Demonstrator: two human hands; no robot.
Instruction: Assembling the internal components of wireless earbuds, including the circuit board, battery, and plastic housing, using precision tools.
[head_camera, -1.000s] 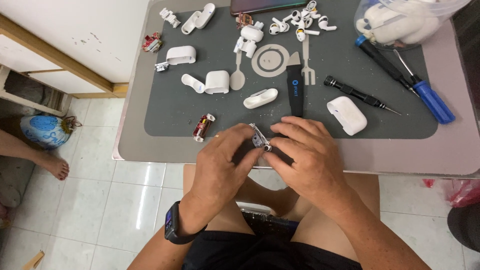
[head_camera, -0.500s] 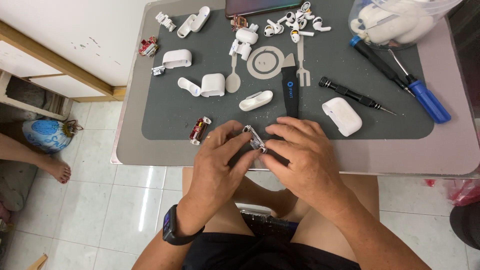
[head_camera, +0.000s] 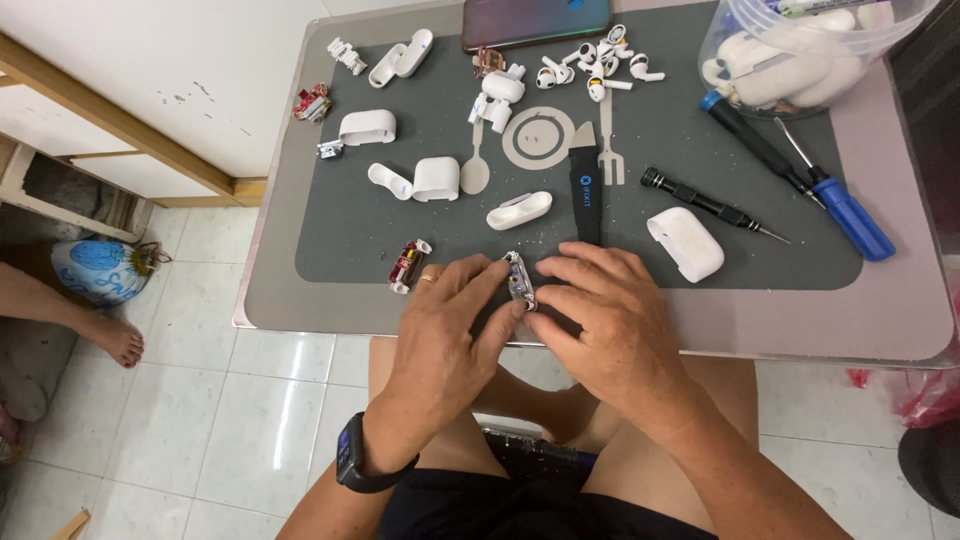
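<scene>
Both hands sit almost as before, only a little closer to the mat's near edge. Left hand (head_camera: 450, 325) and right hand (head_camera: 605, 320) pinch one small metal part (head_camera: 518, 281) between fingertips, at six o'clock from the black pry tool (head_camera: 586, 195), with the white case (head_camera: 686, 243) at three o'clock.

Small part (head_camera: 518, 280) pinched between both hands: shiny metal frame, looks like circuit bits inside. Work mat (head_camera: 400, 215) on the surface: matt dark grey, rubbery, dusted with pale crumbs. Earbud cases (head_camera: 686, 243) and shells: glossy white plastic, smooth. Pry tool (head_camera: 585, 195): matt black plastic. Thin screwdriver (head_camera: 705, 203): black knurled metal grip, bare steel tip. Bigger screwdriver (head_camera: 850, 212): glossy blue plastic handle. Tub (head_camera: 730, 45): clear plastic, shiny. Phone (head_camera: 535, 20): glossy glass, iridescent sheen. Small cell (head_camera: 406, 265): red foil-like wrap. Floor (head_camera: 230, 420): glazed white tile, reflective. Left wrist band (head_camera: 352, 465): matt black rubber. Shorts (head_camera: 520, 510): dark cloth.
</scene>
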